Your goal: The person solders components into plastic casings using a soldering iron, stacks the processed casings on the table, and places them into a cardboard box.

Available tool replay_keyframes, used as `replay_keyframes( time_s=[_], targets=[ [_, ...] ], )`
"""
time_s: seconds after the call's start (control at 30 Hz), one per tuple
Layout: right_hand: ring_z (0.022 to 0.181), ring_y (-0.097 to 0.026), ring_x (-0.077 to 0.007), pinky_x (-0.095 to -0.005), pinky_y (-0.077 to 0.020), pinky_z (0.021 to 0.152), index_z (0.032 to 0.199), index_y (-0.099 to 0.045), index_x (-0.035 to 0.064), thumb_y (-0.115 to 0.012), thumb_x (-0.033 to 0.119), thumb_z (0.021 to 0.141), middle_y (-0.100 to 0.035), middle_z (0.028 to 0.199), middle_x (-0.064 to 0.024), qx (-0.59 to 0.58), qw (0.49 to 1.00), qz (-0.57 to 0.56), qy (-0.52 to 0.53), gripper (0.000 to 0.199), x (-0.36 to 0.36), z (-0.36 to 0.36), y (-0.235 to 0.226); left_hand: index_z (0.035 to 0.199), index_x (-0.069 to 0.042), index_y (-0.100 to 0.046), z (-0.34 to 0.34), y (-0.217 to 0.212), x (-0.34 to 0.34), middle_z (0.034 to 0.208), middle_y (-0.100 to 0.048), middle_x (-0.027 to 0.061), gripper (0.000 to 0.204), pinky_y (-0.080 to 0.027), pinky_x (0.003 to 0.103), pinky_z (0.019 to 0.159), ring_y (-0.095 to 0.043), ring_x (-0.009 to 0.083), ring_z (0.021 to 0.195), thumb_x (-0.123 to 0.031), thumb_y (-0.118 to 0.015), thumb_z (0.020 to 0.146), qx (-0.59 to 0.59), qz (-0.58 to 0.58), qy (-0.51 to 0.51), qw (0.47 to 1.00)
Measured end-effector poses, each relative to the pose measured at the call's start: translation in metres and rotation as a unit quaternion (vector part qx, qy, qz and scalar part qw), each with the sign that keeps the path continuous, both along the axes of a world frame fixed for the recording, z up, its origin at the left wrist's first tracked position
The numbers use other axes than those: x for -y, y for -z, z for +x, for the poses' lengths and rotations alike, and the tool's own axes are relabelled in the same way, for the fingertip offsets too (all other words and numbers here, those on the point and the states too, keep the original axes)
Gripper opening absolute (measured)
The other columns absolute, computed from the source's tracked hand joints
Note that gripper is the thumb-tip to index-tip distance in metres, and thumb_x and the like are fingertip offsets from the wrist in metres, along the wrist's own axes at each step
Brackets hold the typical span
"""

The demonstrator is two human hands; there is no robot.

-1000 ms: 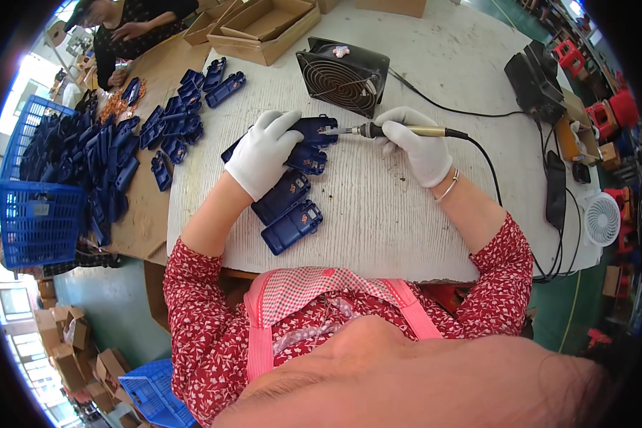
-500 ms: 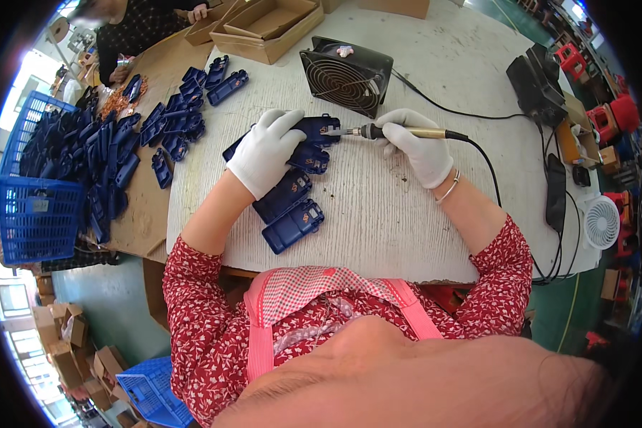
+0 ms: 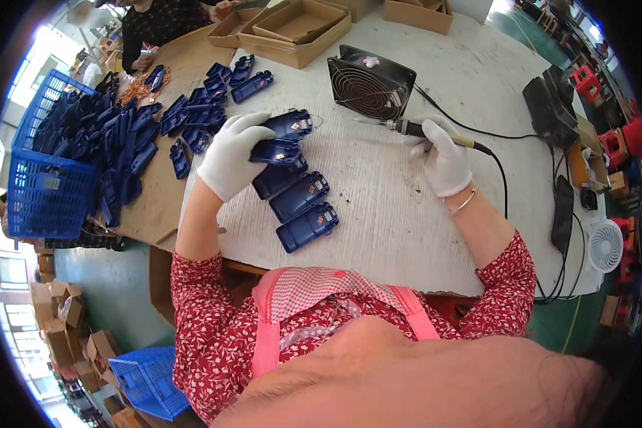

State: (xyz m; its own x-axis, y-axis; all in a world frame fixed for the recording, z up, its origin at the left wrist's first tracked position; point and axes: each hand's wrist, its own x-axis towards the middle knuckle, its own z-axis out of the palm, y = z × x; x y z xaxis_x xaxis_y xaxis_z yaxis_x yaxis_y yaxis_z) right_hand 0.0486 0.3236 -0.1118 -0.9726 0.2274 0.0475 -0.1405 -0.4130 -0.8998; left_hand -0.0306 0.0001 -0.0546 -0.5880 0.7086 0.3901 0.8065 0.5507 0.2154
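My left hand (image 3: 234, 158), in a white glove, is closed on a dark blue plastic casing (image 3: 289, 125) with small metal contacts at its right end. Just below it, another blue casing (image 3: 274, 151) lies against the fingers; whether it is gripped too I cannot tell. More blue casings (image 3: 301, 197) overlap in a slanting row toward me on the white tabletop (image 3: 385, 228). In my gloved right hand (image 3: 444, 158) is a soldering iron (image 3: 409, 128), held like a pen. Its tip points left, apart from the casing, in front of a black fan (image 3: 369, 84).
Blue casings (image 3: 125, 139) heap beside a blue basket (image 3: 50, 192) at left, and others lie loose nearby. Cardboard trays (image 3: 299, 36) stand at the back. The iron's cord runs right, near a black box-shaped unit (image 3: 549, 107) and a small white fan (image 3: 605, 246). Another person sits far left.
The soldering iron's tip has come away from the casing's end. My left hand has shifted left, and the casing it holds is now tilted. The whole view has moved slightly.
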Motion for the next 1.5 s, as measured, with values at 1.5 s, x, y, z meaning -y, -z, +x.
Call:
replay_keyframes(
  time_s=[1.5],
  targets=[
    [0.061,-0.055,-0.0083,-0.0196,-0.0428,0.057,0.097,-0.058,0.0019,-0.047,0.019,0.092,-0.063,0.076,-0.0067,0.011,0.998,0.051,-0.034,0.020,0.001,0.004,-0.003,0.114,0.002,-0.050,0.019,-0.017,0.000,0.096,-0.061,0.0224,0.056,-0.047,0.037,0.081,-0.059,0.0351,0.091,-0.022,-0.068,0.067,0.140,-0.015,-0.094,0.986]
  ],
)
